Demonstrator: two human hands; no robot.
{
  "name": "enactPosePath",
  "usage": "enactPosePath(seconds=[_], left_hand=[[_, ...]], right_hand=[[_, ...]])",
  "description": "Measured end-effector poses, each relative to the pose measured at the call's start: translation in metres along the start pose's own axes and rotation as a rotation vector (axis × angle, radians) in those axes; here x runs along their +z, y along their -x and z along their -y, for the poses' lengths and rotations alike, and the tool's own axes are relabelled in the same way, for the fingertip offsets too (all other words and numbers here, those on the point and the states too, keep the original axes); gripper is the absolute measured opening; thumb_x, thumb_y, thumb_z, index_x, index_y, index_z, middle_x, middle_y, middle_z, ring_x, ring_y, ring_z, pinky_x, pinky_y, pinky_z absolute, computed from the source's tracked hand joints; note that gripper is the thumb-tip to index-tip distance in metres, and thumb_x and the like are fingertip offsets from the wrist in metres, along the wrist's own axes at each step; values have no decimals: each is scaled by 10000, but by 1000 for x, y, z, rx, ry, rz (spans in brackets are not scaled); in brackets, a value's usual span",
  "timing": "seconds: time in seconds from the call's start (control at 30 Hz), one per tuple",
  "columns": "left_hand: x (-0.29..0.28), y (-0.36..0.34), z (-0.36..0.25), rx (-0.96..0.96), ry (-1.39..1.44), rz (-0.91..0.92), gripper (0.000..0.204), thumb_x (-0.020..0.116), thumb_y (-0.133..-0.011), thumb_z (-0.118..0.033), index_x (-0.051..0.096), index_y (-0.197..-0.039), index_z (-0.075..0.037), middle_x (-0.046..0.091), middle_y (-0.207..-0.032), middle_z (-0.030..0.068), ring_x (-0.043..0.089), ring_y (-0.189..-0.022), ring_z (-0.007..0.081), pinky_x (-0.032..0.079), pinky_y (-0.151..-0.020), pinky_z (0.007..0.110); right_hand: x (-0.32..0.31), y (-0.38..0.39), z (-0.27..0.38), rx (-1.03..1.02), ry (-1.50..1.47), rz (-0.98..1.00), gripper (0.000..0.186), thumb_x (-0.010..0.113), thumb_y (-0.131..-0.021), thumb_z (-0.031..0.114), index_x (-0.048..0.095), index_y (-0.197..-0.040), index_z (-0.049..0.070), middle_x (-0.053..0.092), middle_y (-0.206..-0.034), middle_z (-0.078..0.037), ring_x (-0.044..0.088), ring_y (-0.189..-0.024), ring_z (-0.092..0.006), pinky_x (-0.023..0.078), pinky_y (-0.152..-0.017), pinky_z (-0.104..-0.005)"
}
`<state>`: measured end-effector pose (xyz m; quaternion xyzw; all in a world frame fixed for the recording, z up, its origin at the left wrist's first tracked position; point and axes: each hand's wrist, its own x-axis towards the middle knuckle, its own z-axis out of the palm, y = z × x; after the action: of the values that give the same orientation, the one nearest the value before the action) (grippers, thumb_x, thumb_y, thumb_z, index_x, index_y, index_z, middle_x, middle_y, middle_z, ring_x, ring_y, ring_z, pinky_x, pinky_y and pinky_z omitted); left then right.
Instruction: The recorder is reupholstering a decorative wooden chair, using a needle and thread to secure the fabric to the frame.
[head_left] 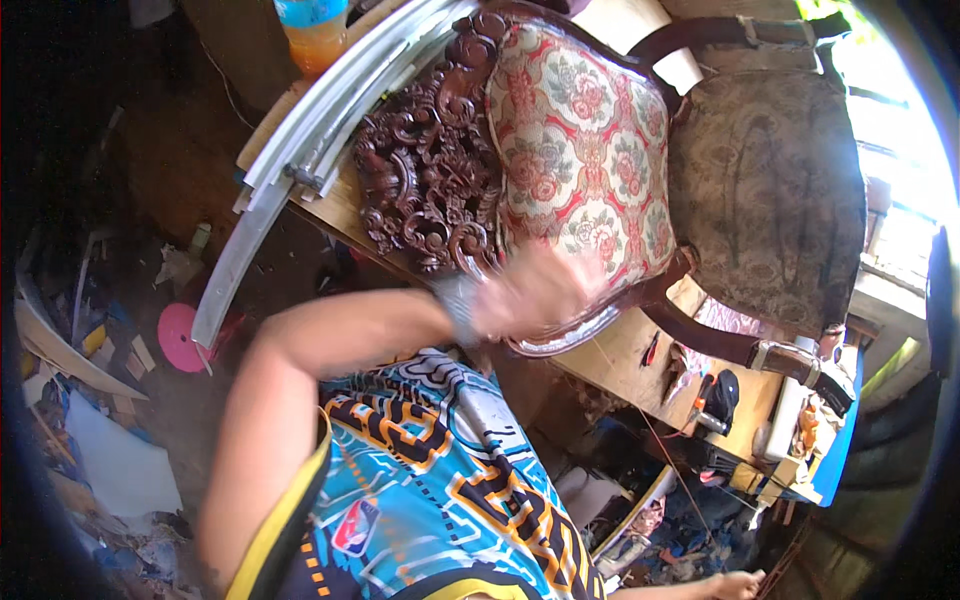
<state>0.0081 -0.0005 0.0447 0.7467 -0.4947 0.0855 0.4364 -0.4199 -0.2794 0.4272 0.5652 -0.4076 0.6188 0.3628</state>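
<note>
A carved dark wooden chair lies across a wooden workbench. Its backrest has a red, cream and green floral padded panel and an ornate scrolled crest. To the right is its brown, worn fabric section, between curved wooden arms. My left hand, with a grey band at the wrist, is over the near edge of the floral panel. Motion blur smears its fingers, so its grip does not show. Low at the right edge, away from the chair, is my right hand; it is small in view and its fingers are unclear.
Long pale strips lie beside the crest, near a bottle of orange liquid. A dark tool and cloth rest on the bench's right. Scraps, a white sheet and a pink disc litter the floor at left.
</note>
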Motion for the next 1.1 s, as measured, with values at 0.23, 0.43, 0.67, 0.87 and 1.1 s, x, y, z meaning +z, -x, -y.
enactPosePath(seconds=[0.23, 0.43, 0.67, 0.87, 1.1], left_hand=[[-110, 71, 51, -711, -31, 471, 294, 512, -912, -193, 625, -748, 23, 646, -766, 212, 639, -709, 343, 492, -667, 434], [-123, 73, 0, -995, 580, 81, 225, 522, -969, -177, 629, -979, 20, 632, -823, 14, 529, -761, 59, 450, -669, 252], [-100, 90, -11, -968, 852, -86, 198, 545, -967, -164, 618, -1032, 8, 541, -786, -50, 450, -703, 17, 406, -621, 199], [-97, 86, -12, -945, 827, -96, 199, 590, -943, -172, 620, -1036, 2, 498, -727, -70, 418, -652, 10, 375, -564, 200], [-86, 89, -24, -927, 925, -195, 206, 594, -938, -157, 614, -1068, 2, 388, -665, -103, 327, -603, 1, 302, -517, 183]], right_hand=[[54, 374, 271, -529, -706, 1397, 524, 731, -788, 214, 499, -1200, -10, 550, -1106, -184, 525, -1069, -317, 428, -927, -399], [-2, 441, 412, -784, -985, 1358, 574, 760, -719, 276, 490, -1156, 19, 555, -1030, -145, 525, -987, -325, 399, -860, -434], [-1, 447, 434, -854, -917, 1290, 562, 728, -731, 261, 451, -1171, 48, 531, -1018, -149, 505, -981, -336, 374, -842, -450], [1, 453, 439, -877, -940, 1274, 511, 704, -725, 214, 458, -1145, 59, 531, -1004, -139, 508, -955, -329, 373, -825, -455], [6, 452, 451, -972, -920, 1321, 534, 733, -691, 182, 474, -1143, 66, 552, -1048, -120, 512, -1024, -306, 364, -885, -437]])
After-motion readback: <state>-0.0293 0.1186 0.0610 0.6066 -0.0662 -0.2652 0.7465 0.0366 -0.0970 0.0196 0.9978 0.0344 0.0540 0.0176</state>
